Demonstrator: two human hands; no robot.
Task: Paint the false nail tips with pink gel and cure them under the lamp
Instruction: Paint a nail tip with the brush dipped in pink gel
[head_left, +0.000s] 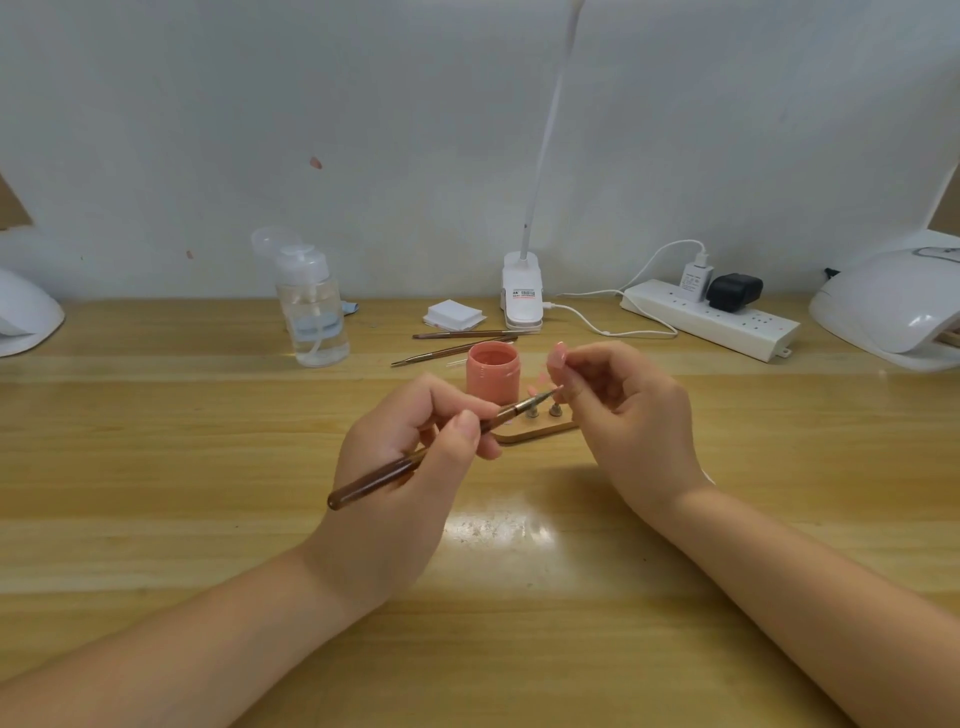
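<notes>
My left hand (410, 467) grips a brown nail brush (415, 460), its metal tip reaching toward my right hand. My right hand (628, 415) pinches a false nail tip (558, 356) painted pink, raised above a small wooden holder (535, 432) with metal pegs. The open pink gel jar (492, 375) stands just behind the holder. A white curing lamp (893, 306) sits at the far right of the table.
Two more brushes (457, 345) lie behind the jar beside a stack of white wipes (453, 315). A clear pump bottle (311, 312) stands back left, a clip desk lamp (522, 296) and a power strip (711, 319) at the back. Another white device (23, 317) is at the left edge.
</notes>
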